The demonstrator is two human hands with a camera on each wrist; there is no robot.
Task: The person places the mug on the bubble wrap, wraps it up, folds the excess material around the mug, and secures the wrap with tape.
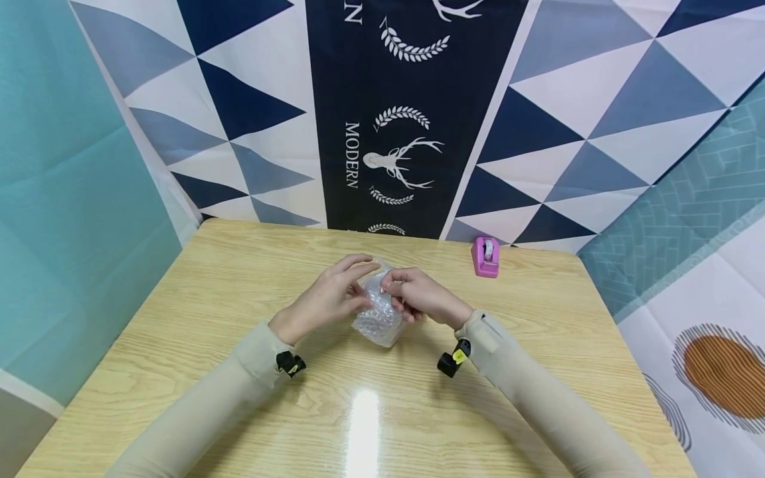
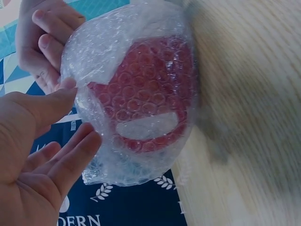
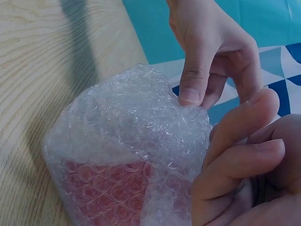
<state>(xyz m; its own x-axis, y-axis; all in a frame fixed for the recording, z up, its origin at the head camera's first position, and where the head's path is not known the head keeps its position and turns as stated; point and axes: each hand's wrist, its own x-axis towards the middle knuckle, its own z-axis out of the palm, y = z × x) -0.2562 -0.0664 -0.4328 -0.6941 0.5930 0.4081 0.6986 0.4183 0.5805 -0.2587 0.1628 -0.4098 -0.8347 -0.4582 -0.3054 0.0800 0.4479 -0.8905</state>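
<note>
A bundle in clear bubble wrap point(image 1: 378, 320) stands on the table between my hands. Through the plastic, the left wrist view shows a red item point(image 2: 146, 89) with a pale oval area; its kind is obscured. My left hand point(image 1: 335, 290) is at the bundle's left side, its thumb touching the wrap point(image 3: 122, 122) and its fingers loosely bent and apart from the thumb. On the other side, my right hand point(image 1: 421, 294) has its fingers curled beside the wrap's upper edge, thumb and forefinger close together. Whether they pinch anything is unclear.
A pink tape dispenser point(image 1: 486, 257) sits near the table's back edge, right of the hands. The wooden table point(image 1: 239, 265) meets a patterned cloth point(image 1: 263, 133) hanging behind it. Light glares off the wood in front of the bundle.
</note>
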